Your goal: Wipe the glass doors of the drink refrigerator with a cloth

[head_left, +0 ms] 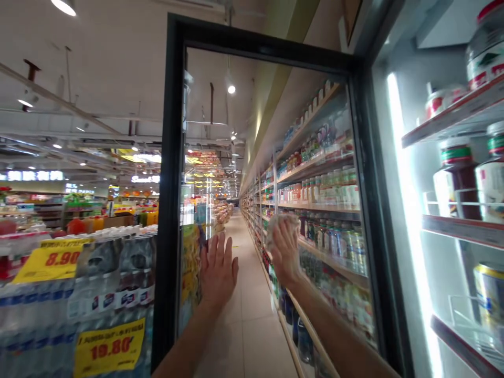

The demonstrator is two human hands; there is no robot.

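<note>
A glass cooler door (172,178) with a black frame stands swung open in front of me. My left hand (219,270) lies against the glass with its fingers stretched out, holding nothing. To the right of it, my right hand (286,257) presses a pale, crumpled cloth (271,236) to the pane. The cloth shows around the fingers, and part of it is hidden by the hand. Through and in the glass, drink shelves and an aisle appear.
On the right is the lit cooler, its shelves (460,227) holding bottles and a can (488,294). At the left, packs of bottled drinks (106,299) are stacked beside the door with yellow price signs (110,347). The tiled aisle floor (248,294) runs ahead.
</note>
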